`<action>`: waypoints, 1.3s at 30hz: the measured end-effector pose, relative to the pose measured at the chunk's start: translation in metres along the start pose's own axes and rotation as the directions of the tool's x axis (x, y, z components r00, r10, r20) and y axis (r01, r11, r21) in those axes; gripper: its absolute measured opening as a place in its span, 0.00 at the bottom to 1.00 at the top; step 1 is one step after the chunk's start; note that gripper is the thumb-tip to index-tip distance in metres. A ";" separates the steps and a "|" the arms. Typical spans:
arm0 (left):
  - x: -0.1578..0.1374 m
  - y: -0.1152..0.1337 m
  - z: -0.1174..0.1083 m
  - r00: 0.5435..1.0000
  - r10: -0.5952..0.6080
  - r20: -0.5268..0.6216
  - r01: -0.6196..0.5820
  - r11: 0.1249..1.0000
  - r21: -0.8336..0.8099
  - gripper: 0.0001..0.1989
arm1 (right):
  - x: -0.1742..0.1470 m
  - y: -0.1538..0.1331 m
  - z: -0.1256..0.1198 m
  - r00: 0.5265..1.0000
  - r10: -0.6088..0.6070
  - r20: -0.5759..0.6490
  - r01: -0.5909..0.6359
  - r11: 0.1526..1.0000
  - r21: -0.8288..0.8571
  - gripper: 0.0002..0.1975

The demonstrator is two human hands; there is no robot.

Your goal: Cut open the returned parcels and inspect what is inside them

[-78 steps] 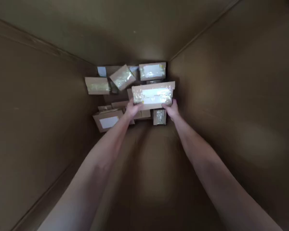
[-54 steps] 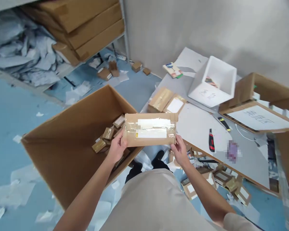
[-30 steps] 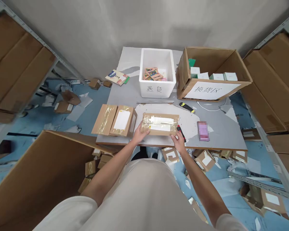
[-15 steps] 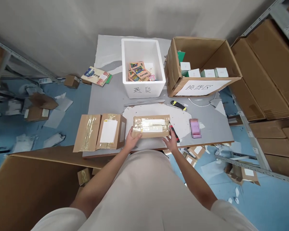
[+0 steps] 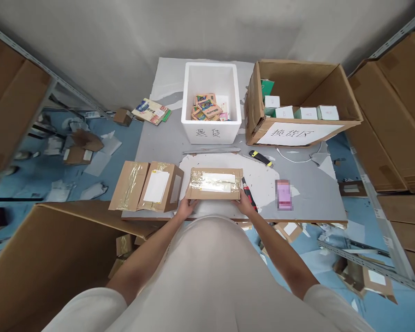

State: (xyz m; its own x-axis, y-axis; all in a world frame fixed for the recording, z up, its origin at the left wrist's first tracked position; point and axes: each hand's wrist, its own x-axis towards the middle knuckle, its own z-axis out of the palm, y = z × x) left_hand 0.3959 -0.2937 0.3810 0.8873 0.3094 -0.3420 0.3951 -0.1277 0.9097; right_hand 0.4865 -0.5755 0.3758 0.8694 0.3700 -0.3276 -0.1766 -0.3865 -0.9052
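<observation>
A taped brown cardboard box with white labels on top is held near the table's front edge. My left hand grips its left end, fingers partly hidden beneath it. My right hand grips the right end in the same way. Just right of the box lies a red and black utility knife, close to my right hand. Farther back is a yellow and black utility knife. To the left stand two more taped boxes, a labelled box and a plain box beside it.
A white foam bin holding small printed packs stands at the back. Beside it, a large open carton contains several white boxes. Flat booklets lie at the table's left edge, a pink pixelated item at right. A big open carton sits below left.
The box has tilted, showing more of its front side, and both hands have shifted lower around its ends. The whole view has turned slightly, moving the table contents rightward.
</observation>
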 end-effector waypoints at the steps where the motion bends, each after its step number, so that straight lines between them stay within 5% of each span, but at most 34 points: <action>1: -0.001 0.004 -0.001 1.000 0.008 -0.006 -0.008 1.000 0.010 0.35 | -0.001 -0.001 -0.003 1.000 0.005 0.006 -0.005 1.000 -0.002 0.29; 7: -0.003 0.049 -0.006 0.993 0.097 -0.066 -0.075 0.959 0.273 0.26 | -0.014 -0.013 -0.021 0.992 -0.063 -0.106 0.037 0.973 -0.230 0.22; 10: 0.002 0.061 -0.002 0.993 0.055 -0.103 -0.004 0.898 0.440 0.24 | -0.012 -0.021 -0.017 0.983 -0.054 -0.174 -0.005 0.947 -0.322 0.25; 14: 0.016 0.062 0.005 0.990 -0.014 -0.138 0.078 0.879 0.471 0.24 | 0.003 -0.025 -0.008 0.971 -0.048 -0.235 -0.031 0.948 -0.318 0.26; 20: 0.032 0.053 0.003 0.982 -0.104 -0.157 0.155 0.920 0.359 0.24 | 0.019 -0.019 -0.017 0.985 0.033 -0.168 -0.075 0.965 -0.251 0.26; 26: 0.004 0.012 -0.012 0.992 -0.109 -0.068 0.110 0.994 0.009 0.24 | -0.011 0.014 -0.023 0.974 0.095 -0.207 -0.104 0.994 -0.034 0.29; 33: -0.011 -0.011 -0.005 0.994 -0.081 0.070 0.082 0.996 -0.017 0.37 | -0.029 0.021 -0.013 0.995 0.087 -0.041 -0.089 0.994 -0.067 0.47; 39: -0.012 0.004 0.002 0.999 -0.016 0.036 0.016 1.000 0.025 0.26 | -0.021 0.005 -0.006 0.999 0.006 -0.045 -0.006 1.000 -0.017 0.30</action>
State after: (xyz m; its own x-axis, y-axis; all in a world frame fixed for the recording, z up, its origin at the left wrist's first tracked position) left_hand 0.3873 -0.2996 0.3887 0.8887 0.2774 -0.3651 0.4146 -0.1460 0.8982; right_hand 0.4703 -0.5897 0.3800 0.8881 0.3297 -0.3202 -0.1741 -0.4033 -0.8983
